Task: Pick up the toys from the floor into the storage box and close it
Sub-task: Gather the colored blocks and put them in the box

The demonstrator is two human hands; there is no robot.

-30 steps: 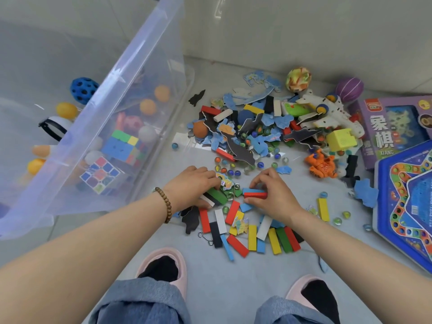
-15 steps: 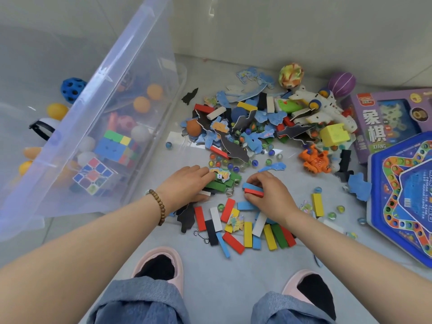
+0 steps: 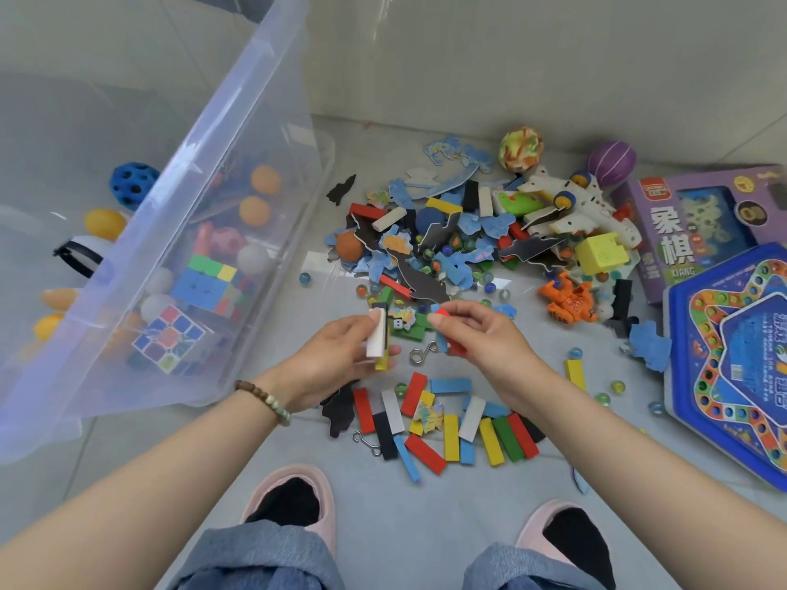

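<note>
- I have both hands lifted just above the floor (image 3: 374, 496), in the middle of gathering the loose blocks.
- My left hand (image 3: 336, 359) has its fingers (image 3: 374, 319) pinched on a small stack: a white block (image 3: 377, 338) in front, with a black one and a yellow one behind it.
- My right hand (image 3: 481, 338) has its fingers closed on a red block (image 3: 443, 313), with a blue one tucked against it; how many it grips in all I cannot tell.
- The storage box (image 3: 238, 121) stands open along the left side of the floor, just beside my left wrist. It already holds balls and puzzle cubes (image 3: 170, 338). I see no lid.
- Plenty is left on the floor: a row of coloured blocks (image 3: 451, 423) below my hands, a heap of puzzle pieces (image 3: 447, 249) and marbles beyond them, a toy plane (image 3: 583, 206), an orange figure (image 3: 568, 300) and two game boxes at the right edge.
- I judge this an early-to-middle step: collecting a handful before a drop.
- Next, I think, both handfuls go left over the box rim and get released inside; the stacks are loose, so a firm pinch matters on the way.
</note>
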